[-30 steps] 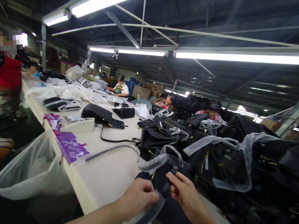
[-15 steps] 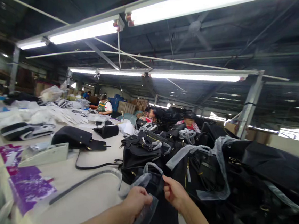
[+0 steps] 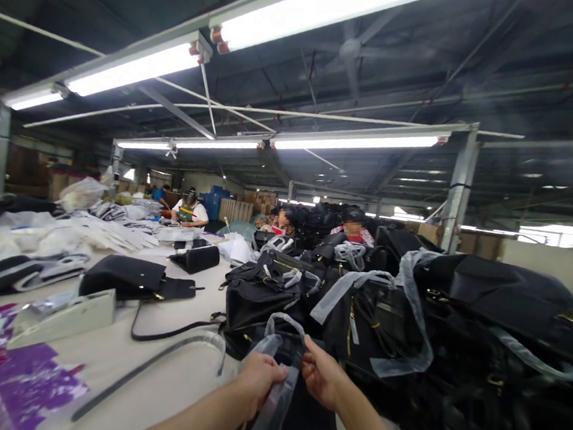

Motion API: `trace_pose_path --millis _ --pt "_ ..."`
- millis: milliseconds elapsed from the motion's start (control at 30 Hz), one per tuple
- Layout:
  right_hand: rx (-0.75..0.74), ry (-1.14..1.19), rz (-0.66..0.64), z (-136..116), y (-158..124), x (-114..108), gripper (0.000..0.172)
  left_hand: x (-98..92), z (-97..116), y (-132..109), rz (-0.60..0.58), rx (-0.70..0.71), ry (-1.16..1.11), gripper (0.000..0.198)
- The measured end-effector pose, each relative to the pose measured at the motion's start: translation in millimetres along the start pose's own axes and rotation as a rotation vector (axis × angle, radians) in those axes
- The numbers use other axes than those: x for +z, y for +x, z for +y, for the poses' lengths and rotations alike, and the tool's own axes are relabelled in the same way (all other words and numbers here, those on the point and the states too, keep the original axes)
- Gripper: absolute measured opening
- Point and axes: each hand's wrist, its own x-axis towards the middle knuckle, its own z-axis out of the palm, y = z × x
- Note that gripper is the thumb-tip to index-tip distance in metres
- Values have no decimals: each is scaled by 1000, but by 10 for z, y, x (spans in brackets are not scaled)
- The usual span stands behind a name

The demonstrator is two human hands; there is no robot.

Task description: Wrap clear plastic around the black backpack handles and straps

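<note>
In front of me, my left hand (image 3: 261, 380) pinches a strip of clear plastic film (image 3: 275, 403) that hangs down over a black bag (image 3: 304, 421). Beside it, my right hand (image 3: 321, 372) has thumb and fingers closed at the base of the bag's handle (image 3: 285, 319), which is wrapped in the same film. The lower part of the bag runs out of view between my forearms. A long dark strap (image 3: 144, 364), partly in clear film, curves over the table to the left of my hands.
Black bags (image 3: 268, 293) with film-wrapped handles pile up ahead and to the right. On the pale table (image 3: 171, 386) lie a black flap bag (image 3: 121, 276), a grey plastic device (image 3: 65, 318) and purple printed film (image 3: 31, 391). A co-worker (image 3: 189, 209) is farther back.
My view has turned slightly right, so the surroundings sit farther left. Both hands keep their grip, and the film strip under my left hand shows longer and straighter.
</note>
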Motion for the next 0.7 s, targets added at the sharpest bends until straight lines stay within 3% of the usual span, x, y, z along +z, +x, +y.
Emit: trace_pose_path --millis 167,333,567,700 --pt "-24 -121 69 -39 181 -29 37 -19 -17 20 -22 -24 23 24" --pt "-66 -223 3 103 105 -43 29 -79 -33 27 -13 7 78 24" --pt "-55 -272 -68 53 39 -157 29 197 109 313 77 121 175 30" --pt "-60 -284 -95 2 -2 -229 41 303 129 478 124 158 231 29"
